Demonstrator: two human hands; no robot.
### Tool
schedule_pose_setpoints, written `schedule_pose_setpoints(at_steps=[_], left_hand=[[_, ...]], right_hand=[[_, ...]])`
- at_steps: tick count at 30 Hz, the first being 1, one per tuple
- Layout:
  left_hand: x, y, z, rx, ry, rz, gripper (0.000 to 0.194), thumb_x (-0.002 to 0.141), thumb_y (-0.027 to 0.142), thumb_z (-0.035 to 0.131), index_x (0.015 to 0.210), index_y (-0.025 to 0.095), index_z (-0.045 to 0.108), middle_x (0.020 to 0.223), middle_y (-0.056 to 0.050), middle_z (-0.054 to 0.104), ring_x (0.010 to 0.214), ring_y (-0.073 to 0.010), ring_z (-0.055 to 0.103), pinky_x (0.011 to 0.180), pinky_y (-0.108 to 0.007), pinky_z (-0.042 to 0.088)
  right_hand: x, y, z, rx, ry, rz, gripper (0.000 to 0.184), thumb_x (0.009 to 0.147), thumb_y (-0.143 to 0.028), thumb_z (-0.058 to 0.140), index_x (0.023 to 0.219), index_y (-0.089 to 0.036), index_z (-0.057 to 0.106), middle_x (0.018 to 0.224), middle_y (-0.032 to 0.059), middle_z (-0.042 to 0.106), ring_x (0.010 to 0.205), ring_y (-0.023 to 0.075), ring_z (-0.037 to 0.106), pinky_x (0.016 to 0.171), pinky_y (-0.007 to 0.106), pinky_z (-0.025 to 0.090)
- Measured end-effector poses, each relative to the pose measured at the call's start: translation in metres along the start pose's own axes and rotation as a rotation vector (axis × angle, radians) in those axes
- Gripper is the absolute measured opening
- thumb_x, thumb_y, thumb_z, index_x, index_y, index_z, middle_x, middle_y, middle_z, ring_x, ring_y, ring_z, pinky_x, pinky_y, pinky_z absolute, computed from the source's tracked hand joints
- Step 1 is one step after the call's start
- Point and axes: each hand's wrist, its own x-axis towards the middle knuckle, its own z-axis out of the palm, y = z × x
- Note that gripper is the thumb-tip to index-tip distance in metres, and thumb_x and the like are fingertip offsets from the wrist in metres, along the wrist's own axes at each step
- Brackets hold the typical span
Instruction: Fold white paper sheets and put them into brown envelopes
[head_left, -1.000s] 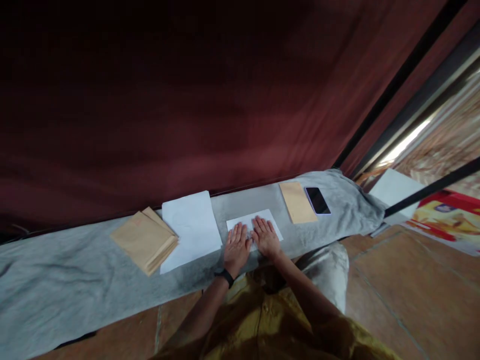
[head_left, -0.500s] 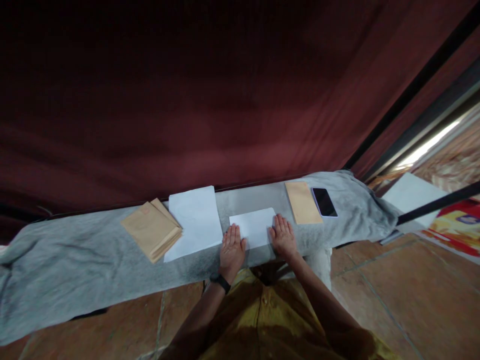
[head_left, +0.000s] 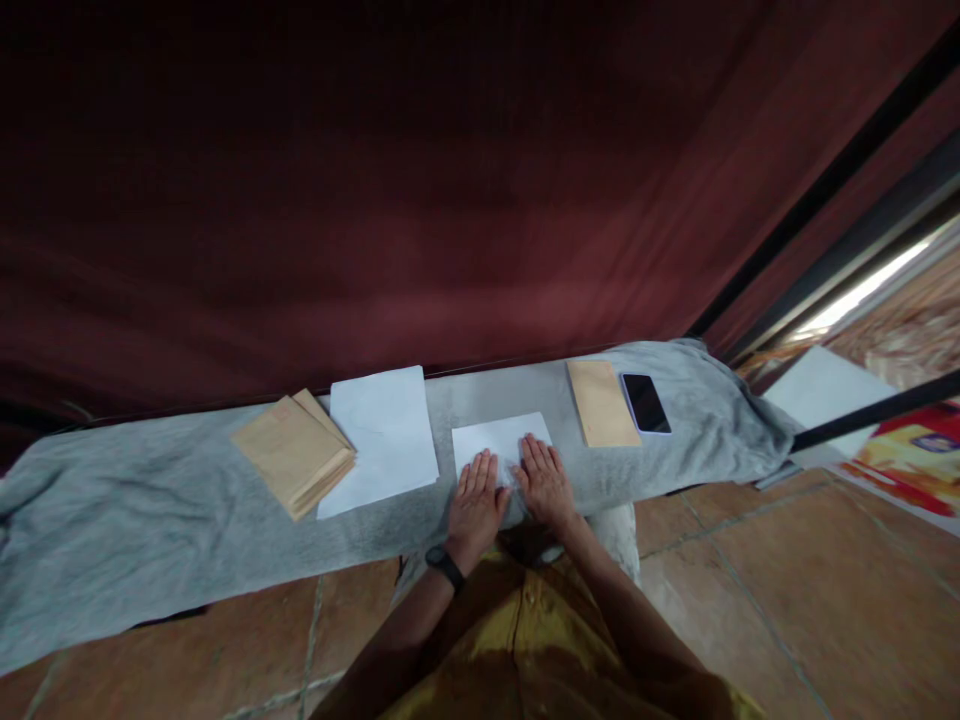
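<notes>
A white sheet of paper (head_left: 499, 433), apparently folded, lies on the grey cloth in front of me. My left hand (head_left: 475, 500) rests flat on its lower left part, fingers stretched out. On the lower right part lies my right hand (head_left: 545, 483), also flat, its thumb near the left one. Both hands cover the paper's near edge. Left of them is a stack of larger white paper (head_left: 386, 430), partly overlapped by several brown envelopes (head_left: 292, 450). A single tan envelope (head_left: 604, 403) lies to the right of my right hand.
A phone (head_left: 646, 403) with a dark screen lies beside the tan envelope. Grey cloth (head_left: 150, 520) covers the long narrow surface. Behind it rises a dark red wall-like panel (head_left: 480, 230). At the right are a dark bar (head_left: 885, 410) and a red and yellow printed item (head_left: 919, 455).
My hands have slid closer together on the white sheet, the right one moving left. The view has shifted slightly. Envelopes, paper stack and phone otherwise lie as before.
</notes>
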Motion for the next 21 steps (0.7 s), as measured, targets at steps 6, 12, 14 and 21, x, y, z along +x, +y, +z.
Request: schedule_pose_setpoints(at_steps=[6,12,14,21], left_hand=[[-0.015,-0.015,-0.008,0.015,0.029,-0.099,0.062,0.103,0.042,0.032,0.155,0.007,0.035,0.162,-0.016,0.034,0.153,-0.0254,0.027,0.125,-0.046,0.028],[-0.021,-0.019,-0.007,0.012,0.063,-0.168,0.058,0.102,0.033,0.031,0.152,0.004,0.039,0.160,-0.018,0.037,0.152,-0.0273,0.030,0.125,-0.048,0.028],[-0.014,-0.017,-0.006,-0.003,0.079,-0.148,0.056,0.102,0.029,0.031,0.152,0.006,0.039,0.160,-0.017,0.039,0.152,-0.0270,0.031,0.125,-0.050,0.027],[0.045,-0.003,0.000,-0.048,0.022,0.016,0.058,0.099,0.022,0.034,0.155,0.007,0.034,0.162,-0.016,0.036,0.153,-0.0246,0.027,0.124,-0.046,0.026]], right_hand=[[-0.014,0.028,-0.004,-0.074,0.049,0.108,0.059,0.106,-0.039,0.033,0.155,-0.007,0.038,0.158,0.0189,0.042,0.145,0.0310,0.041,0.119,0.049,0.029],[-0.026,0.037,-0.004,-0.066,0.056,0.196,0.059,0.106,-0.037,0.028,0.152,-0.002,0.040,0.158,0.0225,0.041,0.146,0.0324,0.038,0.118,0.051,0.031],[-0.020,0.031,-0.003,-0.028,0.074,0.200,0.059,0.106,-0.036,0.027,0.152,-0.002,0.039,0.158,0.0234,0.041,0.147,0.0323,0.038,0.118,0.052,0.032],[0.042,-0.011,0.004,0.117,-0.076,-0.104,0.052,0.107,-0.031,0.025,0.150,-0.013,0.047,0.156,0.0127,0.047,0.148,0.0217,0.038,0.120,0.043,0.033]])
